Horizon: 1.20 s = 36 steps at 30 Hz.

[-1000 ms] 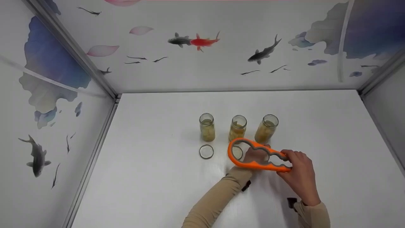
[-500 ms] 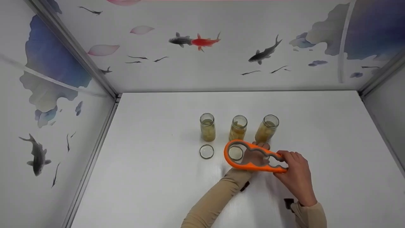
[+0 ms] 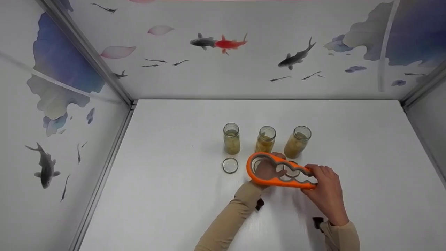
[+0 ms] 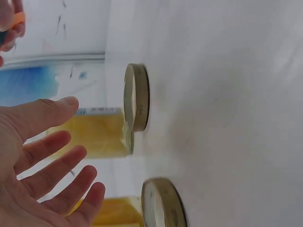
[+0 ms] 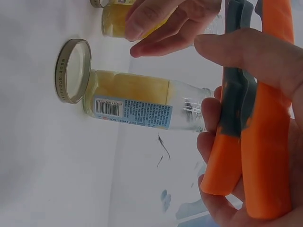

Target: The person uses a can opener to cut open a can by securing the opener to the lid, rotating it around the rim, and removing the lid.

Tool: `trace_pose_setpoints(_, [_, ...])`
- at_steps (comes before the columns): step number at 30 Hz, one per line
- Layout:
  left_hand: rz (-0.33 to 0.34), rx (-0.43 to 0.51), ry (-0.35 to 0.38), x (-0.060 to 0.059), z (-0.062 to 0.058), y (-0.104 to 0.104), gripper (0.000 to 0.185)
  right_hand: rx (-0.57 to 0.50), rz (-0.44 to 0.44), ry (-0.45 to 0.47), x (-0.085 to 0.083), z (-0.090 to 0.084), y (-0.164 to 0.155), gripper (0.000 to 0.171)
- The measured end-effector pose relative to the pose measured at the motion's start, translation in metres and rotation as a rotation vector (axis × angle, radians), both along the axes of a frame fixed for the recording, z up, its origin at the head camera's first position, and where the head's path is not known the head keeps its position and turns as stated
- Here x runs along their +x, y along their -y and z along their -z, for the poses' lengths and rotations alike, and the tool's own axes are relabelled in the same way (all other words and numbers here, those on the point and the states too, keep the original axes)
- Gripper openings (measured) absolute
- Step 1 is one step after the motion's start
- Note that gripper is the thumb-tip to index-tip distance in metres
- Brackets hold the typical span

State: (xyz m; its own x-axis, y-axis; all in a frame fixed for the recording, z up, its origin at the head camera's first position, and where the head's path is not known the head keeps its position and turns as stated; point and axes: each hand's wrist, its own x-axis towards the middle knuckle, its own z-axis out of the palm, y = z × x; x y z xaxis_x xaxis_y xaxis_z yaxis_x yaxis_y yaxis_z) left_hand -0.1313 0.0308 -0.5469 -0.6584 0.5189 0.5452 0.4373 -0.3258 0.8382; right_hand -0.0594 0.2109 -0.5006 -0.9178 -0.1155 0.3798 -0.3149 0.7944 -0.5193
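My right hand (image 3: 327,191) grips the handle ends of an orange jar opener (image 3: 278,182) with a grey scalloped lining, held up over the table. Behind its loop, in the head view, my left hand (image 3: 266,169) shows partly covered. The left wrist view has its fingers spread and holding nothing, close to two metal lids. One lid (image 4: 141,97) lies in front of the right jar (image 5: 130,101); the other lid (image 4: 170,208) lies in front of the middle jar (image 3: 265,143). To the left, a third lid (image 3: 230,165) lies before the left jar (image 3: 232,141).
All three glass jars stand upright and uncapped in a row, part-filled with yellowish contents. The white table (image 3: 167,181) is bounded by a back wall (image 3: 223,80) and a left wall (image 3: 17,104), both printed with fish.
My left hand has moved left, away from the right lid, which now shows through the opener; it overlaps the middle lid. My right hand has shifted slightly left with the opener.
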Motion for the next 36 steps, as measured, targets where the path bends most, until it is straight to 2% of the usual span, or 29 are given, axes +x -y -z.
trace_pose_setpoints(1, [-0.179,-0.171,-0.158,0.001,0.000,0.003,0.010,-0.008,-0.003,0.002,0.000,0.000,0.001,0.056])
trace_pose_setpoints(2, [-0.313,-0.292,-0.251,0.002,-0.001,0.005,0.019,-0.016,-0.005,0.004,0.000,0.001,0.001,0.056])
trace_pose_setpoints(3, [-0.342,-0.331,-0.220,0.003,-0.002,0.007,0.024,-0.026,-0.008,0.009,0.000,0.002,0.002,0.056])
trace_pose_setpoints(7, [-0.529,-0.694,-0.207,0.009,-0.002,0.018,0.031,-0.050,-0.023,0.037,0.001,0.004,0.005,0.056])
trace_pose_setpoints(9, [-0.497,-0.680,-0.082,0.011,-0.004,0.025,0.031,-0.050,-0.030,0.051,0.001,0.004,0.006,0.057])
trace_pose_setpoints(10, [-0.472,-0.639,-0.014,0.012,-0.004,0.030,0.031,-0.047,-0.032,0.056,0.001,0.004,0.007,0.057])
trace_pose_setpoints(11, [-0.479,-0.623,0.040,0.013,-0.005,0.035,0.029,-0.045,-0.033,0.064,0.001,0.004,0.007,0.057])
trace_pose_setpoints(14, [-0.486,-0.516,0.132,0.016,-0.005,0.053,0.027,-0.038,-0.032,0.074,0.001,0.004,0.008,0.058])
trace_pose_setpoints(15, [-0.508,-0.516,0.117,0.017,-0.005,0.059,0.027,-0.036,-0.030,0.076,0.002,0.004,0.009,0.058])
trace_pose_setpoints(17, [-0.590,-0.583,0.055,0.019,-0.006,0.071,0.026,-0.036,-0.024,0.080,0.002,0.005,0.009,0.059])
trace_pose_setpoints(20, [-0.626,-0.605,0.004,0.019,-0.006,0.085,0.026,-0.032,-0.026,0.074,0.003,0.006,0.011,0.059])
trace_pose_setpoints(24, [-0.667,-0.637,0.050,0.022,-0.007,0.103,0.026,-0.014,-0.044,0.063,0.005,0.010,0.014,0.058])
trace_pose_setpoints(27, [-0.708,-0.588,0.085,0.023,-0.008,0.116,0.025,0.008,-0.053,0.066,0.006,0.014,0.016,0.056])
trace_pose_setpoints(32, [-0.787,-0.500,0.058,0.026,-0.013,0.134,0.024,0.040,-0.053,0.107,0.008,0.021,0.020,0.057])
trace_pose_setpoints(36, [-0.818,-0.479,0.073,0.029,-0.020,0.142,0.025,0.071,-0.056,0.112,0.011,0.028,0.024,0.058])
